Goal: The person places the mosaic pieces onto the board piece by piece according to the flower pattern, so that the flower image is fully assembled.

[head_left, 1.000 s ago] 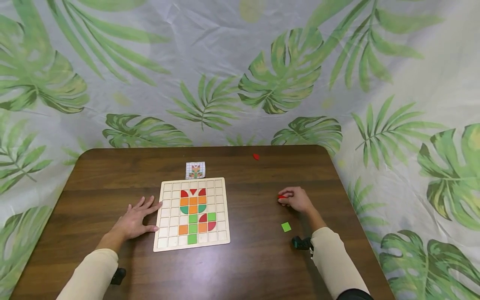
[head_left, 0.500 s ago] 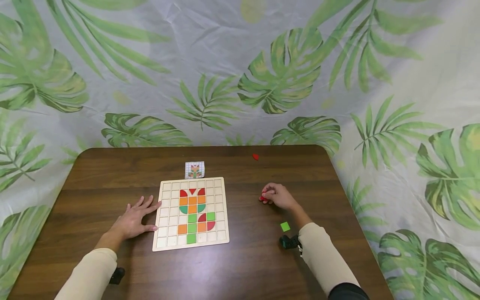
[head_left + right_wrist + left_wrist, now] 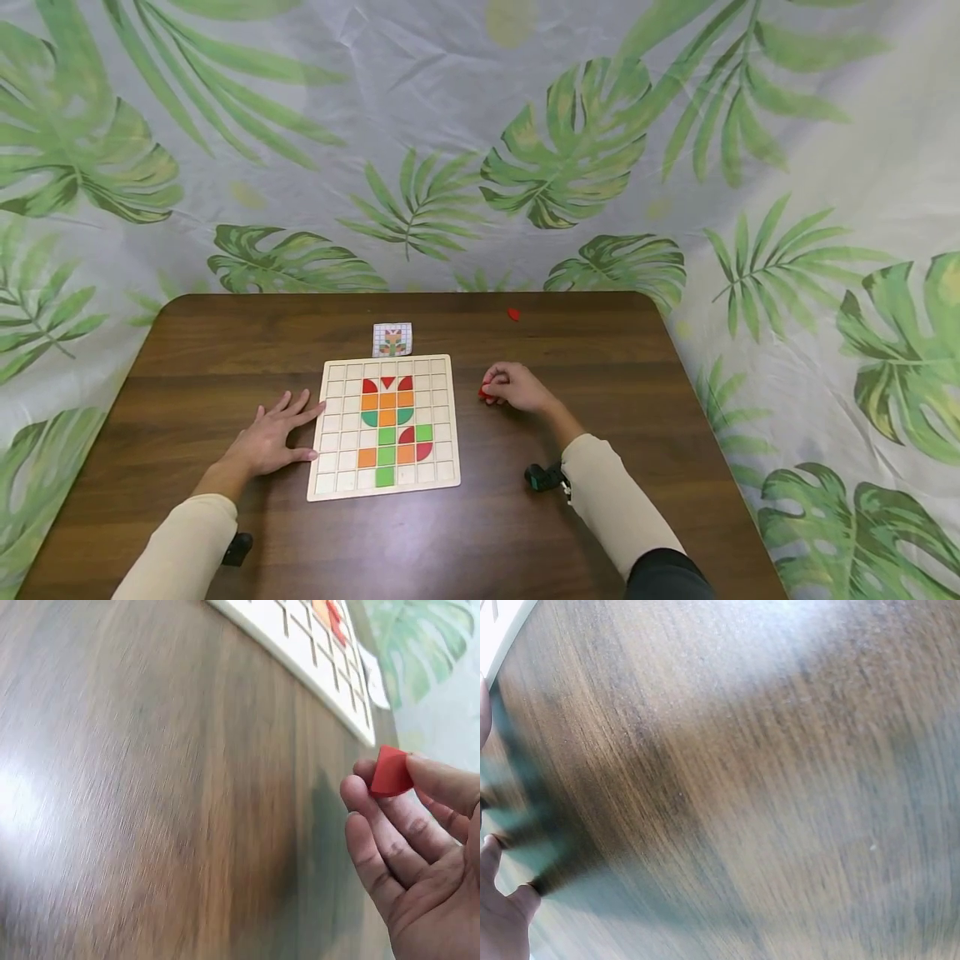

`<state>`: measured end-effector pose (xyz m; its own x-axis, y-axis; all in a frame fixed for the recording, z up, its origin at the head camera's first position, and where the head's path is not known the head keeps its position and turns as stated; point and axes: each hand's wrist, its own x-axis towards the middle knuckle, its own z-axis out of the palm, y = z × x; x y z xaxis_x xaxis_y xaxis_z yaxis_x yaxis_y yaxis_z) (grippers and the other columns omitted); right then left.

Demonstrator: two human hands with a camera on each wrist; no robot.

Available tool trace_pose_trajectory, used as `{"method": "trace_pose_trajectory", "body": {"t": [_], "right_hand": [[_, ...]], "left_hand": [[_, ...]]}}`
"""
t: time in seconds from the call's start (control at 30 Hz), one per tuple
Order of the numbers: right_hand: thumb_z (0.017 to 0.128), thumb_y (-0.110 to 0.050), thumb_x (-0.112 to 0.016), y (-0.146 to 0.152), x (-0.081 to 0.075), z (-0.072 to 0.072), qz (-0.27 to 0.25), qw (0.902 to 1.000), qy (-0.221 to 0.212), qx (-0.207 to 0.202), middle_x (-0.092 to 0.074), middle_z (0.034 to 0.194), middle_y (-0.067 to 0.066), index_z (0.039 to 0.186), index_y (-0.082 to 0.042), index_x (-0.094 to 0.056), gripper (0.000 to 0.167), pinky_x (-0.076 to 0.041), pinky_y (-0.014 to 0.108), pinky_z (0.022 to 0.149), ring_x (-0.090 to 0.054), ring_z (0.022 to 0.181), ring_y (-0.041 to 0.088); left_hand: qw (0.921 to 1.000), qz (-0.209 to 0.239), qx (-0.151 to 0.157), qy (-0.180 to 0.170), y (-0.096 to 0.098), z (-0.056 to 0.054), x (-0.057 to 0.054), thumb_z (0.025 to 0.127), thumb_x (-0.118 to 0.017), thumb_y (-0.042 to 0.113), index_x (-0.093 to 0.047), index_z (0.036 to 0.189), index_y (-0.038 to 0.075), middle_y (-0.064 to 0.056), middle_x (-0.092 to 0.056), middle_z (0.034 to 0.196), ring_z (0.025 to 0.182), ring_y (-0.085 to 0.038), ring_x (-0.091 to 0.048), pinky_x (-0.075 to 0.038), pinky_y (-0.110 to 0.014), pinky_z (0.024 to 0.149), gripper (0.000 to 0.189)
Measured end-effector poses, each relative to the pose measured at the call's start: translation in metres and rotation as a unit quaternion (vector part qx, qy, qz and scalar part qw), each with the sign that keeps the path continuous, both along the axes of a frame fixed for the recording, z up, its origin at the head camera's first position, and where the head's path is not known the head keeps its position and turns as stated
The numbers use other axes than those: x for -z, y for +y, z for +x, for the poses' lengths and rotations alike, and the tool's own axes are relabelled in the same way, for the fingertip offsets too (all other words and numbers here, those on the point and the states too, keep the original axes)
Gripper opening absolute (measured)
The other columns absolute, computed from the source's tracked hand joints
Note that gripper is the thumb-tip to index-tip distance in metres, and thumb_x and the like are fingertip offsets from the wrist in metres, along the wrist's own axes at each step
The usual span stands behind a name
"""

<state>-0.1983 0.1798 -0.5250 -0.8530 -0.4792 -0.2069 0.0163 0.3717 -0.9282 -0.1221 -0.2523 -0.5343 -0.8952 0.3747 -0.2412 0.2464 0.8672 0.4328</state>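
Between thumb and fingers, my right hand pinches a red quarter-round tile, just off the right edge of a pale wooden grid board. Spread fingers of my left hand rest along the board's left edge, with the thumb and a fingertip at its rim. Red, orange and green tiles form a tulip shape on the board; an orange tile lies left of the green stem. A red quarter-round tile shows at the top of the right wrist view.
A small printed pattern card lies behind the board. Another red tile sits near the back edge of the brown wooden table. A leaf-patterned cloth hangs behind and beside the table.
My right hand has moved left toward the board, carrying the red tile. The green tile on the right is now hidden by the right forearm. The left hand stays in place.
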Motion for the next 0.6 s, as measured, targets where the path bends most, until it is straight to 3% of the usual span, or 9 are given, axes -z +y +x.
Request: {"method": "trace_pose_trajectory", "body": {"t": [0.13,0.27,0.43,0.6], "right_hand": [[0.091,0.002,-0.062,-0.018,-0.004,-0.002,0.002,0.9999,-0.010,-0.003,-0.066,0.084,0.027,0.095,0.012,-0.059,0.011,-0.056,0.053,0.069,-0.066,0.078,0.044],[0.089,0.000,-0.066,-0.031,0.003,-0.006,0.014,0.9999,-0.005,0.008,-0.066,0.077,0.014,0.091,0.007,-0.062,0.008,-0.058,0.044,0.063,-0.068,0.071,0.035],[0.087,-0.002,-0.069,-0.047,0.006,-0.006,0.027,0.9989,0.037,0.004,-0.064,0.075,0.007,0.089,0.004,-0.066,0.007,-0.055,0.040,0.058,-0.062,0.067,0.030],[0.084,-0.004,-0.073,-0.064,0.010,-0.006,0.042,0.9973,0.060,-0.010,-0.064,0.072,0.003,0.087,0.002,-0.069,0.008,-0.050,0.027,0.052,-0.057,0.061,0.019]], "left_hand": [[1.0000,-0.001,-0.001,0.004,0.000,-0.001,0.000,0.076,-0.073,0.053,-0.041,0.147,0.016,-0.025,-0.026,0.154,0.140,-0.051,-0.016,-0.011,-0.074,0.104,0.087],[1.0000,0.001,-0.001,0.008,0.000,-0.001,0.000,0.075,-0.073,0.054,-0.042,0.147,0.015,-0.025,-0.027,0.153,0.139,-0.051,-0.017,-0.012,-0.075,0.103,0.087],[1.0000,-0.002,-0.002,0.008,0.000,-0.001,0.002,0.075,-0.072,0.055,-0.041,0.147,0.017,-0.025,-0.027,0.153,0.140,-0.050,-0.017,-0.012,-0.074,0.104,0.087],[0.9999,-0.008,-0.002,0.009,0.000,-0.002,0.001,0.075,-0.072,0.056,-0.042,0.147,0.017,-0.024,-0.027,0.153,0.140,-0.049,-0.017,-0.013,-0.073,0.104,0.087]]}}
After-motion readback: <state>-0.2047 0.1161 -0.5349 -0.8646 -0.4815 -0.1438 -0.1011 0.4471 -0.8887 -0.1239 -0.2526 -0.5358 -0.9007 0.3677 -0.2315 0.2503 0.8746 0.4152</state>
